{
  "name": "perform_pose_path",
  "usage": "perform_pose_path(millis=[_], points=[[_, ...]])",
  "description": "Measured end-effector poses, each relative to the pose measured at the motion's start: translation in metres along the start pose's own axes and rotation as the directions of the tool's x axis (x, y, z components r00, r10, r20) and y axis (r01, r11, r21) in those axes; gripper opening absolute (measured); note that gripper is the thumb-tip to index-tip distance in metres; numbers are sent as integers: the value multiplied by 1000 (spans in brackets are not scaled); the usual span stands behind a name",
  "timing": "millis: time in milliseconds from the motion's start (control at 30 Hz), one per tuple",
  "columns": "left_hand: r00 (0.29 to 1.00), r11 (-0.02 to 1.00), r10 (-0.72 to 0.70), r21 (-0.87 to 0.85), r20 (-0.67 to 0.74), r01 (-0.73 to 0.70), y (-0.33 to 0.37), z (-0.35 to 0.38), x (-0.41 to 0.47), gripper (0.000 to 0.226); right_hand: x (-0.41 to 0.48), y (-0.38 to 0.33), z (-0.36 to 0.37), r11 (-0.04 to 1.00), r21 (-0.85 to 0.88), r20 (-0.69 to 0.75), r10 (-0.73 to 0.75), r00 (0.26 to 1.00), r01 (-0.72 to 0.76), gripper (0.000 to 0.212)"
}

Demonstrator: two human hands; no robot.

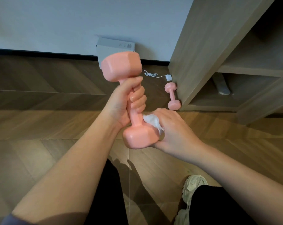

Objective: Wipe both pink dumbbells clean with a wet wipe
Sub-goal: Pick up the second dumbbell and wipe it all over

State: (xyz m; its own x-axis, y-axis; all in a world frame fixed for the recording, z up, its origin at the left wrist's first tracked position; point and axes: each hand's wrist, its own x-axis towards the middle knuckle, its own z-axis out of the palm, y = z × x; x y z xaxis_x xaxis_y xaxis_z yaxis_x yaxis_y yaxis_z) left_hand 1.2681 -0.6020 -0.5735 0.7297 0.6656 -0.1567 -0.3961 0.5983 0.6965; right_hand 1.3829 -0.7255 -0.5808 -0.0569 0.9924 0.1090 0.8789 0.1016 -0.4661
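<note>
My left hand (126, 103) grips the handle of a pink dumbbell (121, 65) and holds it nearly upright in the air, one head up, the other down near the middle of the view. My right hand (173, 129) presses a crumpled white wet wipe (151, 120) against the side of the dumbbell's lower head. A second pink dumbbell (172, 95) lies on the wooden floor against the corner of the wooden cabinet.
A wooden cabinet (210, 51) with open shelves stands at the right. A grey box (114, 47) leans at the wall, with a white cable and plug (168, 77) on the floor beside it. My dark trouser legs and a light sneaker (192, 187) are below.
</note>
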Motion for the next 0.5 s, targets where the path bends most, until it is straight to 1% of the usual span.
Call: perform_pose_path(millis=[67, 100, 200, 233, 300, 367, 433, 500], points=[[995, 998, 52, 42, -84, -48, -1, 3, 1, 41, -4, -1, 2, 999, -25, -75, 20, 997, -22, 36], [990, 996, 74, 60, -124, -67, -1, 5, 1, 41, -5, -1, 2, 999, -43, -72, 19, 997, -22, 39], [965, 986, 136, 125, -224, -109, -6, 7, -2, 44, -8, -4, 3, 973, -230, 80, 13, 997, 6, 58], [958, 980, 156, 158, -242, -120, -8, 7, -3, 45, -8, -5, 4, 963, -268, 112, 21, 993, 10, 64], [949, 965, 190, 226, -250, -134, -10, 9, -4, 46, -7, -8, 4, 954, -298, 113, 8, 994, 27, 66], [941, 955, 214, 257, -263, -146, -11, 11, -5, 45, -8, -8, 2, 954, -298, 58, -19, 998, 36, 61], [926, 959, 221, 241, -305, -150, -10, 13, -4, 42, -11, -7, 3, 963, -266, -56, -68, 996, 50, 48], [914, 966, 214, 214, -345, -145, -9, 13, -3, 38, -13, -8, 6, 966, -248, -133, -105, 986, 69, 44]])
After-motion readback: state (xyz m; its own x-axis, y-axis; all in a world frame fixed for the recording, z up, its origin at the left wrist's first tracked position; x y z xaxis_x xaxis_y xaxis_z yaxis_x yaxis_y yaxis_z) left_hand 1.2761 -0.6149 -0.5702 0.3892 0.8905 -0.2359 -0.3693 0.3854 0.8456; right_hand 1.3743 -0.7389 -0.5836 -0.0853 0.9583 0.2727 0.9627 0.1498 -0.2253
